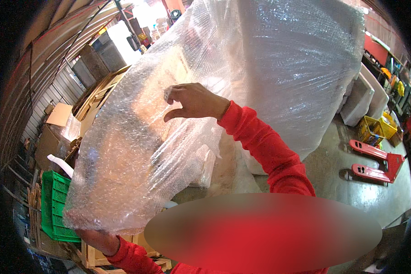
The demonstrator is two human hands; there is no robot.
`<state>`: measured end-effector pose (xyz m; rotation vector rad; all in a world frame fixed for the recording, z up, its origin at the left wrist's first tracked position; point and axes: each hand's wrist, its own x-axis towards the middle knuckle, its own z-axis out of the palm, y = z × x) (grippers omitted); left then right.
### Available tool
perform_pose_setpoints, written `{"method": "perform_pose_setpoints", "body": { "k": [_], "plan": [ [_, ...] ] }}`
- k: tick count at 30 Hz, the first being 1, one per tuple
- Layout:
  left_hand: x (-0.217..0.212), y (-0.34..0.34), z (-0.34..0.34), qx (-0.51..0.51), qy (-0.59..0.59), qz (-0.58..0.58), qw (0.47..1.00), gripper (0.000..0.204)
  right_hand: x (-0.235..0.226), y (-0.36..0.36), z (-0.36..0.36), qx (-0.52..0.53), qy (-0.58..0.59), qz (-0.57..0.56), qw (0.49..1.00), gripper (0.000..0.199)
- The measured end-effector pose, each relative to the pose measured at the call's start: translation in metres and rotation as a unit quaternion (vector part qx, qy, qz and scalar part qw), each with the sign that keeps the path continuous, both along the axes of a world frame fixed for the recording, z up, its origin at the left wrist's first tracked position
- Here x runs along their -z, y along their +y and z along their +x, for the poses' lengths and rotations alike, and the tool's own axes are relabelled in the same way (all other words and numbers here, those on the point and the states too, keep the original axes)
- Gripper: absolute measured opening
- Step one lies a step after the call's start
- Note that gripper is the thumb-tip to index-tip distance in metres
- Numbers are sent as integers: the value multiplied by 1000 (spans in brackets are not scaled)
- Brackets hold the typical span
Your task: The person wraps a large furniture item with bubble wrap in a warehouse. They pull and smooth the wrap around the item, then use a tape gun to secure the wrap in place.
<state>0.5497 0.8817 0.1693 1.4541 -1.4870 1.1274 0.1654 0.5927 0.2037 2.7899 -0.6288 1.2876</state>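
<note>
A large sheet of clear bubble wrap (118,150) spreads across the left and middle of the head view, with brown shapes showing through it. Its lower left corner is drawn out to my left hand (98,240), which is closed on the edge; the fingers are mostly hidden behind the film. In front of the sheet, near the middle, my right hand (196,101) is raised with its fingers curved and the thumb apart, holding nothing. Behind and to the right stands a tall bulky load (301,68) wrapped in clear plastic.
Beside my left hand is a green plastic crate (55,205), with a wooden pallet (93,253) below. On the right, red pallet jack forks (372,172) rest on the grey floor (324,182), near a yellow crate (369,130). Cardboard boxes (59,114) stand at the far left.
</note>
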Motion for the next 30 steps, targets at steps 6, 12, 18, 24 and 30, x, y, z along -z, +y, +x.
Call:
{"method": "perform_pose_setpoints", "body": {
  "k": [6,12,18,24,30],
  "plan": [
    [17,7,14,21,118,8,993,68,2,-42,-57,-112,-102,44,988,46],
    [24,-6,18,112,419,-18,901,53,25,-64,-136,81,-296,242,920,24],
    [6,-3,6,-69,-6,-7,998,44,58,-87,-147,28,-438,202,875,12],
    [8,-17,22,-6,376,-31,926,29,87,-81,-223,159,-483,46,860,23],
    [2,-9,29,192,542,-67,815,36,260,-24,-141,253,-309,179,899,26]
  ]
}}
